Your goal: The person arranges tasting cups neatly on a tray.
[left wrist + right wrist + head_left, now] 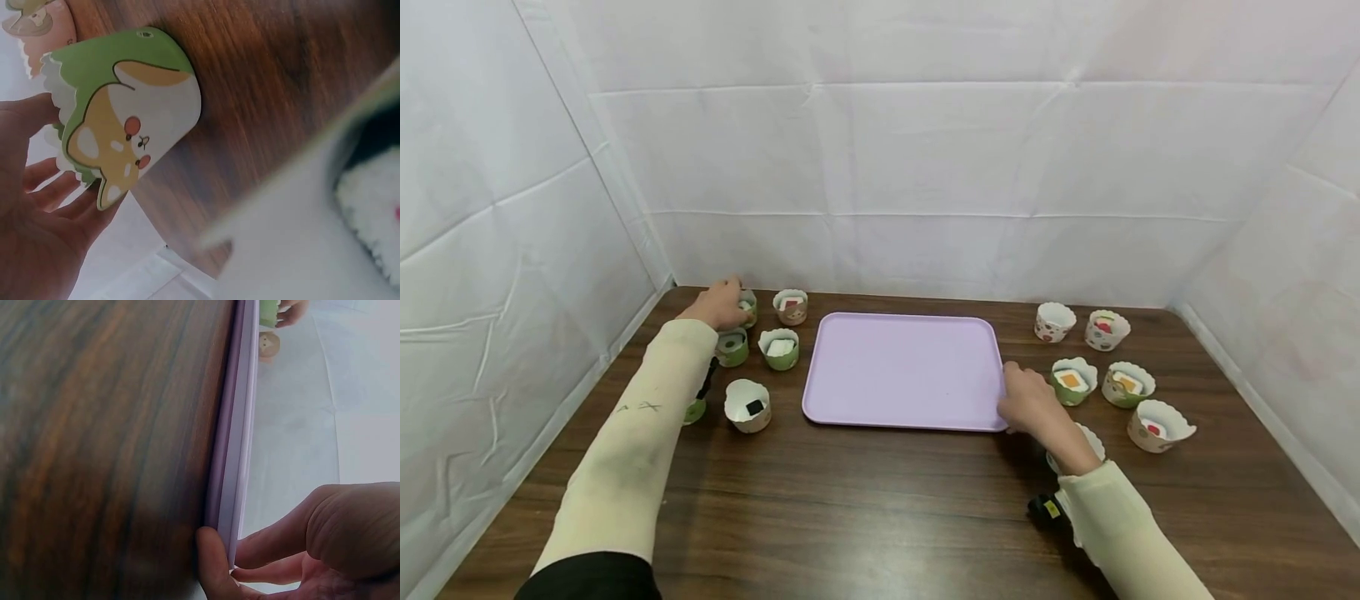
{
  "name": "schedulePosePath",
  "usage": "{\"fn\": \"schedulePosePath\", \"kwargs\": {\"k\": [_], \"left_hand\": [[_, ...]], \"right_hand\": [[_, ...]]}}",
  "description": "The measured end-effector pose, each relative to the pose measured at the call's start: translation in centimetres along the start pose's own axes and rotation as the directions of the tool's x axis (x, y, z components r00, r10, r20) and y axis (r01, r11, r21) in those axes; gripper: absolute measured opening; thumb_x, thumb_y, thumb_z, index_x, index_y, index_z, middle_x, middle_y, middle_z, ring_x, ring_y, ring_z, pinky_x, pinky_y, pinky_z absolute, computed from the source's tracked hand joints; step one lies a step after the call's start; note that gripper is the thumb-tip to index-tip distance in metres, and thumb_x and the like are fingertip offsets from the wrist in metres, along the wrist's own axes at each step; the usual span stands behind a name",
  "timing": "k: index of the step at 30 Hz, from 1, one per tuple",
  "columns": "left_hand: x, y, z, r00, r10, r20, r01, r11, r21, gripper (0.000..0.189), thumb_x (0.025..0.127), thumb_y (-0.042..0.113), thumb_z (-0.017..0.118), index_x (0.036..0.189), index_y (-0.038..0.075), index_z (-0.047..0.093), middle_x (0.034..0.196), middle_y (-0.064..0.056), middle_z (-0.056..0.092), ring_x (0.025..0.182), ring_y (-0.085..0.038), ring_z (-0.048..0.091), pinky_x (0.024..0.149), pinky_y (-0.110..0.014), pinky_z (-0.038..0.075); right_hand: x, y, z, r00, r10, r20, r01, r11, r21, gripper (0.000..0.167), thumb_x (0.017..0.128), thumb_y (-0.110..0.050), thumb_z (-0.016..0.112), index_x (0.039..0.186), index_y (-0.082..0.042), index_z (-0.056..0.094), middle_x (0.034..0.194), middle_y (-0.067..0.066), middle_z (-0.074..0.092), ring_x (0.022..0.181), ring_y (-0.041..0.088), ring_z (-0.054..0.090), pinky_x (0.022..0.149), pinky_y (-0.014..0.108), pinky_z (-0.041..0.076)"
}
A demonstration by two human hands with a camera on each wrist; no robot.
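At the far left, my left hand [715, 306] holds a green paper baking cup [750, 317] by its scalloped rim. The left wrist view shows a cartoon dog on this cup [147, 106], thumb and fingers at opposite parts of the rim; the fingertips are hidden behind it. My right hand [1037, 408] is at the front right corner of a lilac tray [902, 371]. In the right wrist view, its thumb and fingers pinch the tray's raised edge [240, 425]. Close to the left wrist camera, another cup contains a rice roll [375, 206] with a dark wrap.
Several paper cups with small food-like pieces stand left of the tray, including a cup with a black piece [747, 406]. More stand at the right, among them a green cup [1073, 382] and a torn-rimmed cup [1160, 426]. White sheets [910, 150] enclose the dark wooden table [865, 508].
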State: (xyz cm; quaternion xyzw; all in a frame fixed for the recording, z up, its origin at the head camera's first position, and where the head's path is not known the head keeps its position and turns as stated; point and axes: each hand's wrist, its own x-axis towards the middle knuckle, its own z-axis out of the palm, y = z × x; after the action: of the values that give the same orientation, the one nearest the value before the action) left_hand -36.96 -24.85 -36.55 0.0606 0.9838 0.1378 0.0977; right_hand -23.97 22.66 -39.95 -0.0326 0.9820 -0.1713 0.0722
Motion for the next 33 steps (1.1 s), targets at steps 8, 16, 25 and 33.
{"fn": "schedulePosePath", "kwargs": {"k": [8,16,25,33], "left_hand": [[0.0,-0.3,-0.8,0.996,0.024,-0.092,-0.030,0.998,-0.058,0.074,0.095,0.033,0.053,0.151,-0.011,0.032,0.145,-0.040,0.043,0.126,-0.053,0.051,0.103,-0.064,0.048],[-0.3,-0.5,-1.1,0.983,0.042,-0.177,-0.061,0.993,-0.105,0.070,0.093,0.037,0.055,0.147,-0.003,0.038,0.129,-0.033,0.056,0.106,-0.045,0.057,0.088,-0.058,0.053],[-0.5,0.1,-1.4,0.961,0.074,-0.267,-0.104,0.990,-0.099,0.070,0.089,0.044,0.060,0.144,0.003,0.046,0.129,-0.026,0.060,0.109,-0.041,0.059,0.091,-0.056,0.052],[-0.2,2.3,-1.5,0.944,0.125,-0.307,-0.162,0.982,-0.099,0.069,0.087,0.042,0.060,0.142,0.003,0.050,0.128,-0.024,0.063,0.106,-0.040,0.058,0.092,-0.055,0.051]], "right_hand": [[-0.1,0.1,-0.2,1.000,-0.004,0.019,0.003,1.000,0.024,0.049,0.086,0.003,0.051,0.133,0.015,0.047,0.117,0.039,0.060,0.089,0.041,0.066,0.065,0.038,0.061],[-0.2,0.1,-0.2,0.999,0.007,0.035,-0.008,0.999,0.040,0.062,0.086,0.003,0.052,0.146,0.016,0.038,0.133,0.043,0.054,0.098,0.043,0.066,0.064,0.034,0.062],[0.0,0.1,-0.2,0.999,0.005,0.042,-0.007,0.998,0.055,0.064,0.087,0.003,0.052,0.147,0.017,0.037,0.135,0.044,0.051,0.099,0.044,0.065,0.065,0.035,0.062],[0.1,-0.1,-0.1,0.999,0.013,0.049,-0.016,0.998,0.056,0.065,0.088,0.002,0.053,0.149,0.016,0.035,0.137,0.044,0.050,0.099,0.043,0.065,0.064,0.033,0.061]]}}
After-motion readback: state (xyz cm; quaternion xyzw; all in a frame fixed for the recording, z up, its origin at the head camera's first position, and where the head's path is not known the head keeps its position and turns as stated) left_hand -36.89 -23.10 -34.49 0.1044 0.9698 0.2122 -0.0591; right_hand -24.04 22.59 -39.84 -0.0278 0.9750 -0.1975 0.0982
